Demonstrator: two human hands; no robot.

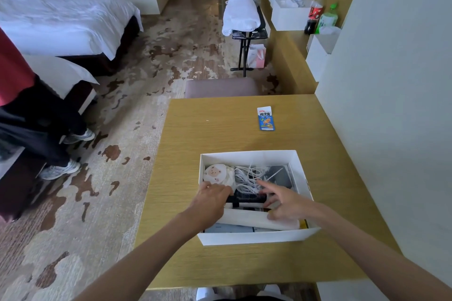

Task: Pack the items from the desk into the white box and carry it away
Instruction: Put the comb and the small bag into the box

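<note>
white cardboard box, open at the top, sits on the wooden table near its front edge, and it already looks nearly full. inside lie a round cream pouch with a bear face, a tangle of white cable, a dark flat device at the far right, a black comb and a long white wrapped bundle along the near side.

both hands are down inside the box. the left hand rests, fingers curled, against the pouch and the end of the comb; i cannot tell whether it grips anything. the right hand is spread, fingers apart, its thumb on the white bundle, holding nothing.

1 item is left outside, as far as i can see: a small blue and white snack packet lying well apart toward the far side of the table. my judgement is that packing is mostly done; the packet has to go in, then the box must be lifted and carried off.
</note>
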